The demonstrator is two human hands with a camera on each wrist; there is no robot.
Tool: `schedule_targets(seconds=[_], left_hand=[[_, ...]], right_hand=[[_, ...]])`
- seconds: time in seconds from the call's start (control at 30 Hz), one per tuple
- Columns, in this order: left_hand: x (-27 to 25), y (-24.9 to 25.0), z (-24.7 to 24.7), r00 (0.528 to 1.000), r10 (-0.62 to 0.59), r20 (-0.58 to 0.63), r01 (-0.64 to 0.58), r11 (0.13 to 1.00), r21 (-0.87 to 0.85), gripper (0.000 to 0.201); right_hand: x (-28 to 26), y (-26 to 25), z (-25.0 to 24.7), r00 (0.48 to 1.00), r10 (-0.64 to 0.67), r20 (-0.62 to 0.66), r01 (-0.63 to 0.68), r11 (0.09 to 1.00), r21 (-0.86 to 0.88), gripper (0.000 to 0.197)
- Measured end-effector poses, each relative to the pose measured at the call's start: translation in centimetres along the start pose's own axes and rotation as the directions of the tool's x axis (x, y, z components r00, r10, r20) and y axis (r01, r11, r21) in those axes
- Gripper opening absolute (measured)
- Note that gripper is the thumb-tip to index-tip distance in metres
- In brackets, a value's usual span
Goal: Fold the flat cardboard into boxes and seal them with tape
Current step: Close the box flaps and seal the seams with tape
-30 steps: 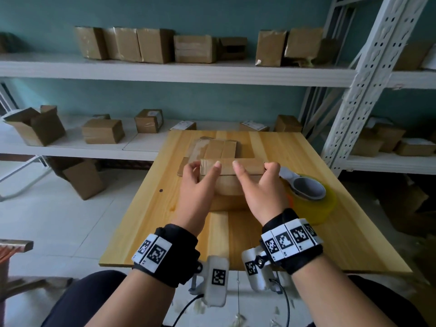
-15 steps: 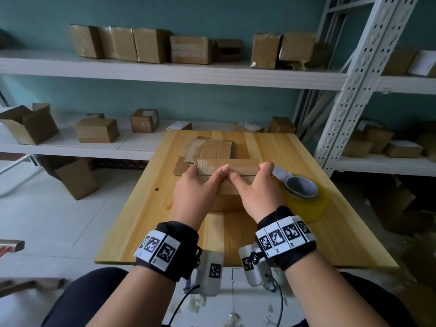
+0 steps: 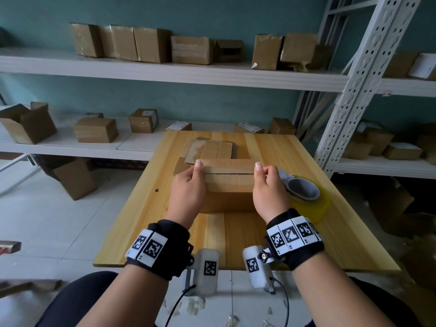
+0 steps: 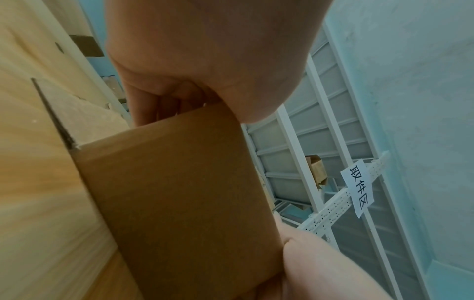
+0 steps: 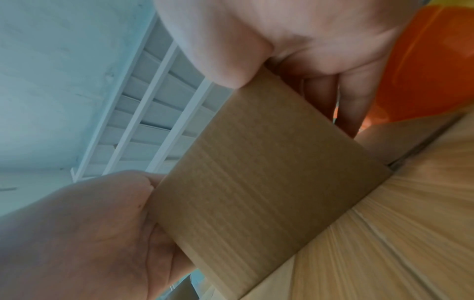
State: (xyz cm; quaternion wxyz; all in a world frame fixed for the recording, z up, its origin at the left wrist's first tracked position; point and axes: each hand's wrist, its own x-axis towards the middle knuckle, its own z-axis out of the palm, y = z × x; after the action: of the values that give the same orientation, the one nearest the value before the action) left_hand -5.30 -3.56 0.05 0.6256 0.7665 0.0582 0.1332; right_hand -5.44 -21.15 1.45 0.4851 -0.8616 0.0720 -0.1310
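From my remote seat I saw the cardboard box (image 3: 227, 182) standing on the wooden table (image 3: 335, 220), near its middle, with both top flaps folded down so their edges met in a thin dark seam along the top. My left hand (image 3: 187, 187) gripped the box's left end, thumb laid on top by the seam and the other fingers curled down over the side; in the left wrist view the fingers (image 4: 143, 105) were wrapped round the far edge of that panel. My right hand (image 3: 269, 190) gripped the right end the same way, thumb on top, fingers curled round the side. A roll of yellowish tape (image 3: 309, 201) lay on the table just beside the right hand. Flat cardboard pieces (image 3: 207, 149) lay behind the box, touching its far edge as far as I could tell.
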Motion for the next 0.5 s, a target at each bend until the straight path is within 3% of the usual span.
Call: schedule_targets(seconds=[0.07,0.23,0.4,0.5], left_hand=[[0.0,0.1,0.0,0.999,-0.037,-0.013,0.036,0.998,-0.042,0.057],[-0.2,1.0,-0.4,0.996,-0.078,0.045,0.082,0.991,-0.105,0.039],[0.0,1.1,-1.3,0.952,-0.085,0.295,0.120,0.987,-0.103,0.030],[0.1,1.1,-1.8,0.951,-0.076,0.298,0.118,0.985,-0.125,0.032]], right_hand=[[-0.1,0.0,-0.1,1.000,-0.001,0.011,0.001,1.000,-0.004,0.041],[-0.1,-0.2,-0.5,0.997,-0.013,0.071,0.021,0.994,-0.110,0.044],[-0.1,-0.7,-0.7,0.984,-0.056,0.170,0.073,0.993,-0.096,0.046],[-0.1,-1.1,-1.3,0.977,-0.028,0.213,0.047,0.996,-0.082,0.039]])
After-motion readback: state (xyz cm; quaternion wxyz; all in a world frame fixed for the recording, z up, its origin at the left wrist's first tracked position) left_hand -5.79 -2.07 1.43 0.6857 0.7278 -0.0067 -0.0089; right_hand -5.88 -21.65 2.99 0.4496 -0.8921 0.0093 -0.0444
